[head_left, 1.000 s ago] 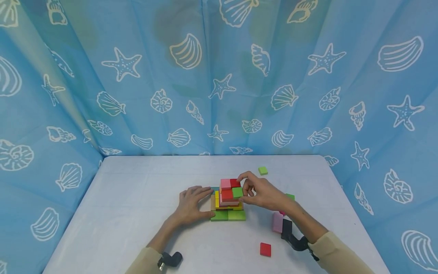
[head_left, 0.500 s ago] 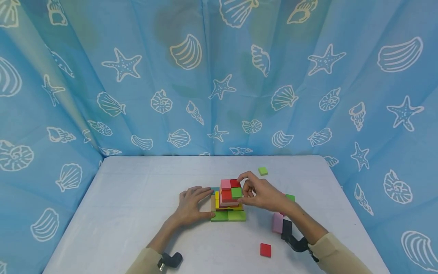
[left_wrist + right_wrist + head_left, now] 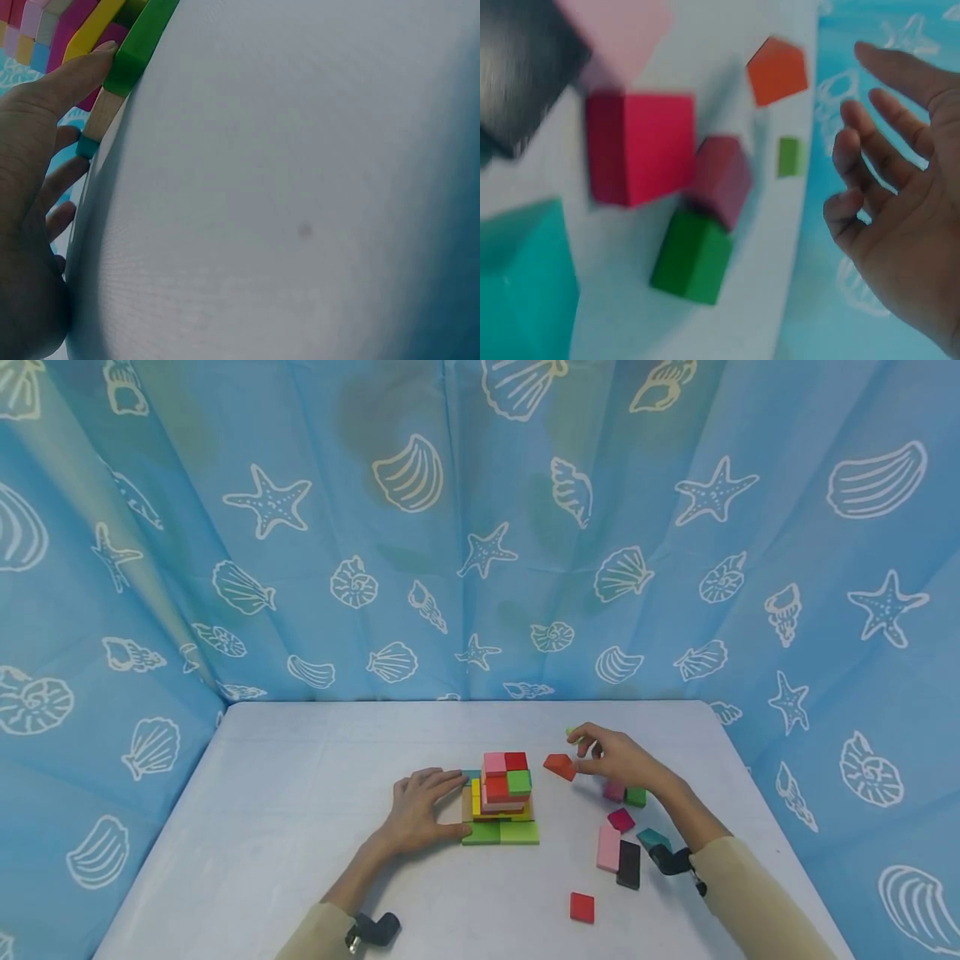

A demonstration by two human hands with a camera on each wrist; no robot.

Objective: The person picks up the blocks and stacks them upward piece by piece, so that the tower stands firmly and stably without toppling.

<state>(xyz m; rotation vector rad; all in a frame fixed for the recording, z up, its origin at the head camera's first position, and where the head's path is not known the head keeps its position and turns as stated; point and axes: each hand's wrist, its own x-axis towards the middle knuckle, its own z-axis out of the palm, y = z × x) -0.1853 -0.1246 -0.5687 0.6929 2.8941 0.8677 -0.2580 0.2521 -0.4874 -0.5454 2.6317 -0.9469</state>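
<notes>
A stepped stack of coloured blocks [image 3: 504, 789] stands mid-table, with green blocks [image 3: 500, 833] at the front of its base and red, pink and green ones on top. My left hand [image 3: 417, 810] is at its left side, fingers spread and fairly straight. In the left wrist view its thumb touches the green block [image 3: 139, 52] and the fingers lie near a small blue block [image 3: 87, 147]. My right hand [image 3: 611, 757] hovers over the table's right side with nothing between its fingers. Near its fingertips are a light green block [image 3: 571, 732], partly hidden, and an orange-red angled block [image 3: 558, 767].
Loose blocks lie to the right of the stack: magenta [image 3: 621, 820], green [image 3: 636, 797], pink [image 3: 609, 847], black [image 3: 628, 865], teal [image 3: 652, 838] and, nearer the front, a red square one [image 3: 582, 907]. A blue shell-patterned curtain [image 3: 480, 568] hangs behind the white table [image 3: 337, 735].
My right hand has left the green block at the stack's top right and moved right and slightly back, uncovering the orange-red and teal blocks. My left hand has stayed in place.
</notes>
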